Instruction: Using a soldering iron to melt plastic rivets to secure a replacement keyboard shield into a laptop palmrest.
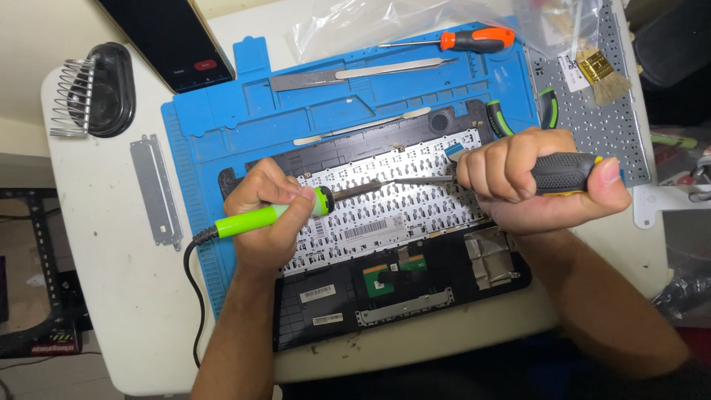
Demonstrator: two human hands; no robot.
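The left hand is closed around a green soldering iron, fingers wrapped over the handle near its black collar. The iron lies almost level, its long axis running left to right with a slight upward slant; the metal tip points right, and the black cord leaves the handle's left end and drops toward the near table edge. The right hand is clenched in a full fist on a screwdriver with a black and yellow handle, thumb pressed over the butt end at the right. Its shaft runs level and points left, so the 2 tools face each other tip to tip, meeting just above the keyboard back, a white perforated plate set in the open laptop shell. Whether the tips touch the plate cannot be told. The shell rests on a blue mat on the white table. On the mat's far side lie an orange screwdriver and tweezers, both lying left to right. A wire iron stand sits at the far left, well apart
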